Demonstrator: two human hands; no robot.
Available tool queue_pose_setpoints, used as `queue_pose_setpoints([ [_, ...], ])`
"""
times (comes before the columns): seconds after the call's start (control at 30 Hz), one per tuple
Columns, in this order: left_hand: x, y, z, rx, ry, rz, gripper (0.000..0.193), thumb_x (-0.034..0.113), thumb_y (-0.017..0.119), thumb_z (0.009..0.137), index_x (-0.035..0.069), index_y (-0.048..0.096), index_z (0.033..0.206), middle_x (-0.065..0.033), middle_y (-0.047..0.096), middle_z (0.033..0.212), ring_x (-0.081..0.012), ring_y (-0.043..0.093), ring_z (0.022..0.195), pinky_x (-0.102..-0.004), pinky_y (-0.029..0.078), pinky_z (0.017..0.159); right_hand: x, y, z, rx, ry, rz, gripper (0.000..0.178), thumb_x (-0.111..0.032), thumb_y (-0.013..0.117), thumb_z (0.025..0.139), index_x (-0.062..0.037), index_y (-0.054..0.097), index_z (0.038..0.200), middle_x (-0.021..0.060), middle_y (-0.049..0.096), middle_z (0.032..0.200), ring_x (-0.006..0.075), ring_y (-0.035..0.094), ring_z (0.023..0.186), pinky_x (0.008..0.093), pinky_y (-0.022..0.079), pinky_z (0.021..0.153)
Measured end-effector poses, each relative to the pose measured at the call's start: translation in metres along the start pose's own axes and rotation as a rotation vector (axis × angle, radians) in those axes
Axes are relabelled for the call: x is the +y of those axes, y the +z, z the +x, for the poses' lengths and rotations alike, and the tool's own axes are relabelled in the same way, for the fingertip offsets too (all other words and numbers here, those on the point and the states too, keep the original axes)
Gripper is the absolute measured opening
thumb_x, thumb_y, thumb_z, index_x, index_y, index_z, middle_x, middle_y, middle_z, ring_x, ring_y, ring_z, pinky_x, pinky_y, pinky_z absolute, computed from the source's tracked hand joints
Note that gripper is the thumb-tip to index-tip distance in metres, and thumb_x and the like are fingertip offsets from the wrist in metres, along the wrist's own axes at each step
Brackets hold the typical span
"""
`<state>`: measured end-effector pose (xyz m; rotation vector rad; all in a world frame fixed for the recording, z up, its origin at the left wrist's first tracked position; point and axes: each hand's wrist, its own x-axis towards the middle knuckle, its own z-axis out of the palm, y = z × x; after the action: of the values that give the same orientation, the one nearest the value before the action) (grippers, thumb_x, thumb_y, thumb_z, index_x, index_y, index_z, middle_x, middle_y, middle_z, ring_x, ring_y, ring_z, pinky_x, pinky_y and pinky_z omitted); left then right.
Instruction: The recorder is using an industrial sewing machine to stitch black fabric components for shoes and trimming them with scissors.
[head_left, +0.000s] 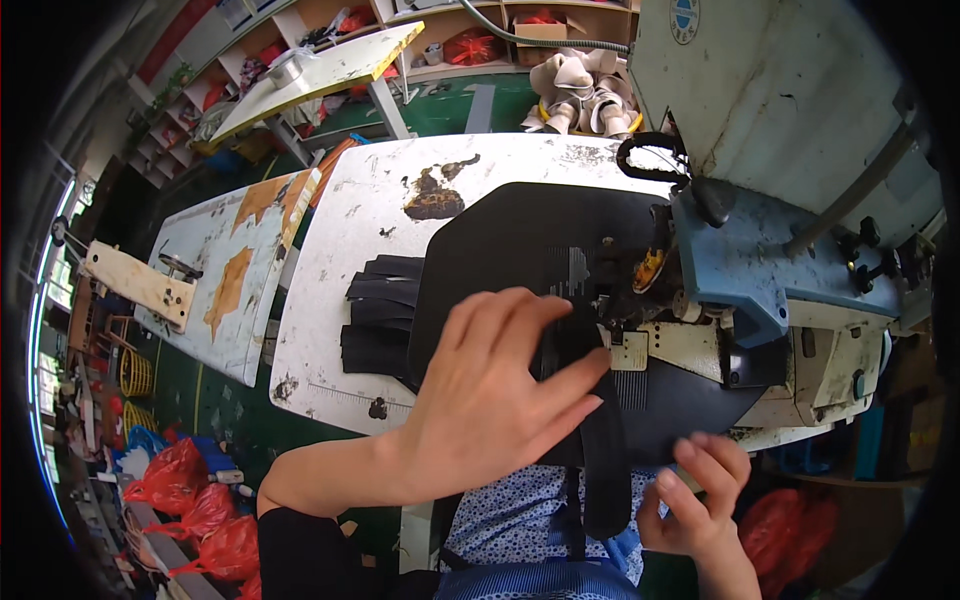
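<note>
A long black strip (pixel 605 470) runs from the machine's needle area down over the front edge of the black work plate (pixel 490 235), its rounded lower end hanging in front of my lap. My left hand (pixel 495 390) arches over the strip's upper part, with bent fingers and thumb closed about it; part of the grip is hidden. To the right of the hanging end, my right hand (pixel 705 495) is raised with fingers curled but apart, and nothing shows in it. Just beyond my left fingertips are the metal plate (pixel 630 352) and working parts of the blue-and-cream sewing machine (pixel 735 265).
Several black strips (pixel 383 305) lie stacked on the worn white table (pixel 345 230), left of the plate. Another table with a cream arm (pixel 140 285) stands farther left. Red bags (pixel 225 540) fill the lower left, and pale pieces (pixel 585 90) are heaped behind the table.
</note>
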<state>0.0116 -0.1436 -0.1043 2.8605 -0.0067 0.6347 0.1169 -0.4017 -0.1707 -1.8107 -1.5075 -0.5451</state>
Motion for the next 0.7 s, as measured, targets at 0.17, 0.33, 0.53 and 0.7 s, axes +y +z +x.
queue_pose_setpoints([
  [0.17, -0.008, 0.003, -0.003, 0.057, 0.034, -0.094, 0.035, 0.025, 0.085, 0.086, 0.012, 0.079, 0.118, -0.0115, 0.065, 0.125, -0.0326, 0.062, 0.116, -0.0450, 0.050, 0.101, -0.005, 0.012, 0.048, -0.186, -0.080, 0.029, 0.040, -0.013, 0.073, 0.079, -0.0156, 0.082, 0.118, 0.0073, 0.075, 0.130, 0.0269, 0.070, 0.110, 0.0397, 0.058, 0.088],
  [0.33, -0.006, 0.010, -0.004, 0.109, 0.101, -0.201, 0.030, 0.015, 0.084, 0.087, 0.004, 0.077, 0.113, -0.0085, 0.073, 0.115, -0.0292, 0.072, 0.106, -0.0392, 0.061, 0.088, -0.006, 0.008, 0.053, -0.055, -0.025, 0.124, 0.039, -0.010, 0.075, 0.076, 0.0008, 0.081, 0.113, 0.0177, 0.078, 0.119, 0.0305, 0.076, 0.098, 0.0367, 0.063, 0.079],
  [0.53, -0.002, 0.013, -0.001, 0.096, 0.098, -0.210, 0.031, 0.014, 0.083, 0.087, 0.003, 0.075, 0.114, -0.0101, 0.073, 0.120, -0.0304, 0.072, 0.111, -0.0395, 0.061, 0.091, -0.006, 0.003, 0.057, -0.014, 0.061, 0.174, 0.038, -0.010, 0.077, 0.078, 0.0061, 0.078, 0.113, 0.0260, 0.077, 0.117, 0.0368, 0.078, 0.102, 0.0417, 0.066, 0.087],
  [0.7, -0.002, 0.015, 0.001, 0.096, 0.086, -0.219, 0.031, 0.014, 0.082, 0.088, 0.002, 0.075, 0.115, -0.0105, 0.073, 0.122, -0.0304, 0.072, 0.112, -0.0391, 0.061, 0.092, -0.007, 0.005, 0.055, -0.016, 0.076, 0.169, 0.037, -0.009, 0.077, 0.079, 0.0056, 0.078, 0.113, 0.0260, 0.077, 0.116, 0.0369, 0.078, 0.103, 0.0417, 0.066, 0.087],
])
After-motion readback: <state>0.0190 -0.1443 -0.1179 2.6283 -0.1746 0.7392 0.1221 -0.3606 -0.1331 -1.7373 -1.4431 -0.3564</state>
